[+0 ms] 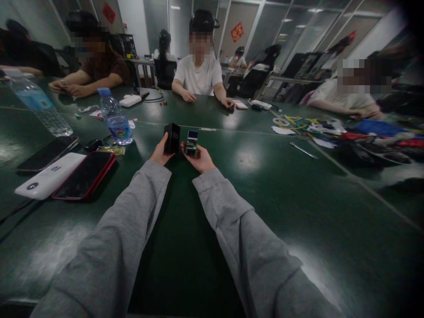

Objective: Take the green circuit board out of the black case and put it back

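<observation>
Two grey sleeves (121, 216) lie nearest. The left hand (160, 152) has its grip closed around a black case (172, 138); the right hand (203, 160) grips a small circuit board (191, 145), fingers curled beneath it. Both parts are close together over the counter (255, 190), separate and unjoined. Nothing stands between them. Left: red-edged phone (84, 175), smaller bottle (115, 119). Right: wrench (303, 150), cable pile (326, 128).
</observation>
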A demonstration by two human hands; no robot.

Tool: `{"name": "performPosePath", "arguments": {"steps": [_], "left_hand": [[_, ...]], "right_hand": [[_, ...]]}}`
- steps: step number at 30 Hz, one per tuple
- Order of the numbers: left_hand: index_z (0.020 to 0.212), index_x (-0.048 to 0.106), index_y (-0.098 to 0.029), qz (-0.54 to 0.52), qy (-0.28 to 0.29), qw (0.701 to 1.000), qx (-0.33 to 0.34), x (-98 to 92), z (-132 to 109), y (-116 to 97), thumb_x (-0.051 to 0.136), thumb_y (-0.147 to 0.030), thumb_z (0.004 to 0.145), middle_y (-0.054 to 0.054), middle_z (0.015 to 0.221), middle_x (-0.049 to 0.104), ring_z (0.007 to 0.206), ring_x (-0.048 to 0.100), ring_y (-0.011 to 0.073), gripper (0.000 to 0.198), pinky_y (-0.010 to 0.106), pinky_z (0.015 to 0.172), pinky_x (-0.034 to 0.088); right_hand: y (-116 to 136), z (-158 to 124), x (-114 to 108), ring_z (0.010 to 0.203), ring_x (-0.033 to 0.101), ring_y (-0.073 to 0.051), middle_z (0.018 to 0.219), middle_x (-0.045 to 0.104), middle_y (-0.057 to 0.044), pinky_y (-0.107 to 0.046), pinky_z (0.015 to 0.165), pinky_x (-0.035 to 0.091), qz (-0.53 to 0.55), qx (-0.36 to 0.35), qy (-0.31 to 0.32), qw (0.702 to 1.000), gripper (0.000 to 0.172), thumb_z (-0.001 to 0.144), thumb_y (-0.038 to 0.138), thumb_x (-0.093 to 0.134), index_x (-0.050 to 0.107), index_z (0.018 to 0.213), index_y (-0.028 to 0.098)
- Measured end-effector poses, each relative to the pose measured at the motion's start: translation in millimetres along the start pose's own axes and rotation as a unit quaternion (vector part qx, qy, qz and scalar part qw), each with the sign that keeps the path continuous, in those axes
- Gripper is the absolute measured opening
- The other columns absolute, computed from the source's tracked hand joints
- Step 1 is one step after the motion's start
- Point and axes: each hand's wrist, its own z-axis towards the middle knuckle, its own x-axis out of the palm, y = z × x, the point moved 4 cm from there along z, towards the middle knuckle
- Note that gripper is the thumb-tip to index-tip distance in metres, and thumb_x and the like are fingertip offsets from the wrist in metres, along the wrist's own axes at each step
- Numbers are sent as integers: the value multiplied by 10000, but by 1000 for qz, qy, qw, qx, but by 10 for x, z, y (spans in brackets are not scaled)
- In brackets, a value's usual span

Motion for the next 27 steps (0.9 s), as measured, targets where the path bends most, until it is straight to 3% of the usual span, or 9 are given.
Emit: {"name": "performPosePath", "arguments": {"steps": [8, 14, 27], "left_hand": [[1054, 671, -182, -18, 20, 1000, 12, 2, -6, -16, 575, -573, 851, 100, 883, 713, 845, 682, 221, 451, 350, 709, 562], [1059, 684, -150, -15, 53, 998, 18, 103, -147, -97, 523, -561, 873, 115, 880, 720, 801, 683, 218, 479, 358, 709, 554], [1040, 696, -142, -20, 106, 994, 7, 121, -128, -88, 461, -586, 880, 105, 851, 715, 659, 652, 167, 527, 287, 557, 509]], "right_hand": [[-6, 33, -7, 810, 721, -179, 816, 746, -52, -343, 774, 611, -34, -4, -10, 999, 267, 952, 178, 388, 612, 1098, 162], [-7, 37, -17, 768, 712, -169, 811, 742, -52, -316, 722, 601, -47, -6, -2, 999, 259, 963, 187, 378, 627, 1030, 160], [-2, 50, -32, 784, 713, -174, 806, 745, -38, -328, 721, 599, -65, -10, -7, 998, 267, 967, 191, 374, 629, 1043, 169]]}}
